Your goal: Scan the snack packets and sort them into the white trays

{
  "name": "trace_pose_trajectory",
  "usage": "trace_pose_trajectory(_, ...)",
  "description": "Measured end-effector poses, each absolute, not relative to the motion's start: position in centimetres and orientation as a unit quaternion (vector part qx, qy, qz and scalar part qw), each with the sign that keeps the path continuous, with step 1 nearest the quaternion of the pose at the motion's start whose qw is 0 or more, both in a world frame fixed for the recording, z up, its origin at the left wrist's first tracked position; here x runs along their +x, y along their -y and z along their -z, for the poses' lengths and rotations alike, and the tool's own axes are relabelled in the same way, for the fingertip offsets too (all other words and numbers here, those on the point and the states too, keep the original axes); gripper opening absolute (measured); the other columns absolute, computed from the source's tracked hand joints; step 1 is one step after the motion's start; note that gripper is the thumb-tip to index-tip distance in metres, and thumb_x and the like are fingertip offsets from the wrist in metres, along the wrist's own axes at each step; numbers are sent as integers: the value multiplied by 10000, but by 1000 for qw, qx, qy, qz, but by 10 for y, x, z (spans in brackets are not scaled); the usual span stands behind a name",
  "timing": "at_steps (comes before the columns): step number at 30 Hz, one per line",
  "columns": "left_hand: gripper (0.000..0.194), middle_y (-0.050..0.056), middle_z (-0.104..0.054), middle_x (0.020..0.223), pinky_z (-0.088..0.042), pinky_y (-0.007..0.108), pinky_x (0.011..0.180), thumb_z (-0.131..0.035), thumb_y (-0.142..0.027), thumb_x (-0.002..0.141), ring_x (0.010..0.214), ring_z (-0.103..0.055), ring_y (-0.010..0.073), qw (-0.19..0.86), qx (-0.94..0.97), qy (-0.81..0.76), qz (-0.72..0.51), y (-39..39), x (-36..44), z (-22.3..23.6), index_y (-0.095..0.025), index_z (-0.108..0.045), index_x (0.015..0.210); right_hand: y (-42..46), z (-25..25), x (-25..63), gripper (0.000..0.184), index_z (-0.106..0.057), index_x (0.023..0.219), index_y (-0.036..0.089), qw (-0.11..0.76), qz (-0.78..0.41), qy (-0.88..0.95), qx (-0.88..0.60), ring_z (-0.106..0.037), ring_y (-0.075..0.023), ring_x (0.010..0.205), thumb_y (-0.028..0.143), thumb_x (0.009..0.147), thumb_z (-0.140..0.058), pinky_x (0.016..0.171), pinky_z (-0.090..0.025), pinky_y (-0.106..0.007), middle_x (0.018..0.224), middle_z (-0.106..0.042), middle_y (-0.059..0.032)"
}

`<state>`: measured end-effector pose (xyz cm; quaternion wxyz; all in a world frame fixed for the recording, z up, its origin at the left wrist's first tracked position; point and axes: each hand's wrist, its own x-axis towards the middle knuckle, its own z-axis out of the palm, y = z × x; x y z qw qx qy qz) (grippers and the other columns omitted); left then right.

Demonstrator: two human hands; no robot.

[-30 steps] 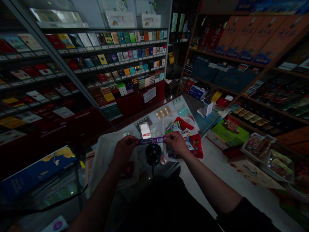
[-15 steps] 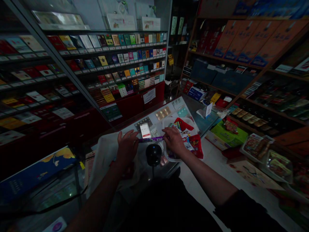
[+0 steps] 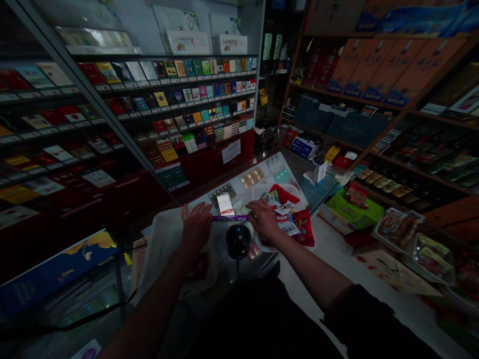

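Note:
A slim purple packet (image 3: 230,218) stretches level between my hands. My left hand (image 3: 197,224) pinches its left end, and my right hand (image 3: 263,218) has its fingers closed on the right end. Just below the packet stands a black round-headed device (image 3: 238,241) on a stalk, like a desktop scanner. Behind the packet, a phone (image 3: 225,204) with a lit screen lies on the counter. A white bin (image 3: 164,219) sits under my left hand, with dark red items inside. Beside my right hand, another white container (image 3: 258,191) is heaped with red and white snack packets (image 3: 290,224).
The glass counter (image 3: 324,192) runs to the back right. Cigarette packs (image 3: 202,92) fill shelves behind it. At left lies a blue box (image 3: 60,269), near a dark cable. Green boxes (image 3: 354,212) and tubs of packaged snacks (image 3: 398,227) stand low on the right.
The purple packet and my right hand have shifted slightly left. My left hand has moved a little left too. Both hands keep their hold, and the view has tilted slightly.

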<state>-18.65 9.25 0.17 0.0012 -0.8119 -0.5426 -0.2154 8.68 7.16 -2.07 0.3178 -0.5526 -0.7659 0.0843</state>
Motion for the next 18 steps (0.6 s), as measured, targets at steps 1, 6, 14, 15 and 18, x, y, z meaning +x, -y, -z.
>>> trace_pose_trajectory(1, 378, 133, -697, 1342, -66, 640, 1263, -426, -196, 965, 1377, -546, 280, 3, -812, 543, 215, -93, -187, 0, -216, -649, 1269, -72, 22, 86, 372, -701, 1220, 193, 314, -83, 768, -553, -632, -269, 1211, 108, 872, -596, 1237, -272, -596, 1225, -716, -127)
trace_pose_trajectory(6, 355, 143, -694, 1346, -72, 658, 1251, -418, -186, 971, 1383, -540, 285, 16, -814, 543, 205, -94, -188, 6, -210, -665, 1225, -77, 33, 85, 360, -711, 1207, 178, 304, -79, 776, -547, -629, -274, 1212, 104, 874, -595, 1237, -268, -597, 1228, -715, -136)
trace_pose_trajectory(14, 375, 143, -706, 1331, -77, 654, 1249, -433, -185, 964, 1394, -532, 284, 1, -818, 542, 193, -95, -189, 9, -200, -639, 1278, -77, 45, 84, 438, -703, 1235, 191, 294, -92, 781, -543, -623, -276, 1211, 70, 822, -620, 1229, -275, -605, 1232, -707, -131)
trace_pose_trajectory(15, 382, 145, -702, 1338, -79, 654, 1249, -428, -177, 963, 1393, -533, 282, 2, -817, 543, 192, -95, -188, 9, -200, -638, 1280, -77, 45, 84, 418, -706, 1224, 195, 295, -92, 780, -545, -626, -275, 1203, 75, 836, -610, 1226, -275, -611, 1222, -709, -131)
trace_pose_trajectory(18, 390, 139, -701, 1343, -83, 654, 1249, -424, -161, 955, 1393, -533, 277, 4, -815, 547, 193, -97, -185, 9, -215, -644, 1272, -76, 46, 83, 397, -708, 1214, 202, 294, -95, 777, -548, -625, -275, 1208, 84, 849, -602, 1226, -275, -613, 1225, -709, -131)
